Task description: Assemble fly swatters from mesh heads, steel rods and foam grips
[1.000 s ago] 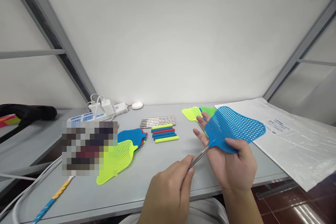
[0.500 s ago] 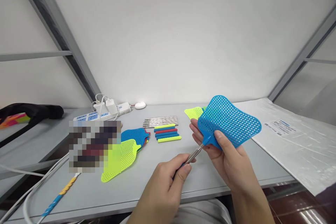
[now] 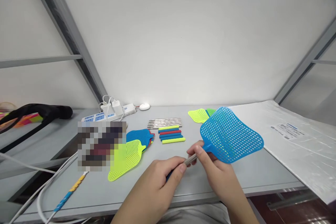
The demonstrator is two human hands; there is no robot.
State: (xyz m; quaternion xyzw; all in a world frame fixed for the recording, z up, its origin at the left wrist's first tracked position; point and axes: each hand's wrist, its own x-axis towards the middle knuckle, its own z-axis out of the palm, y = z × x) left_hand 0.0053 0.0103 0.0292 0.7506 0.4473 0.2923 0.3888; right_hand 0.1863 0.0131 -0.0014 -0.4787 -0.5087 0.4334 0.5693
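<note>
A blue fly swatter (image 3: 232, 135) with a mesh head, a silver metal rod and a dark blue grip is in both my hands, above the front of the table. My left hand (image 3: 164, 182) is closed round its grip, where the rod comes out. The fingers of my right hand (image 3: 214, 168) pinch the rod close below the blue head. To the left lie loose swatter heads, a yellow-green one (image 3: 128, 159) in front of a blue one (image 3: 139, 136). Coloured handle grips (image 3: 170, 135) and several silver rods (image 3: 164, 123) lie in rows at the middle.
Behind the blue swatter lies a yellow-green swatter head (image 3: 198, 115). A white plastic package (image 3: 283, 150) covers the table's right side. At the back left stand a power strip (image 3: 128, 109) with plugs and a white round object (image 3: 144, 106). A white cable (image 3: 39, 199) crosses the left edge.
My right hand has slid from the swatter's blue head down to the rod and now pinches it. The head has dropped slightly. My left hand keeps its hold, and the camera view has shifted a little.
</note>
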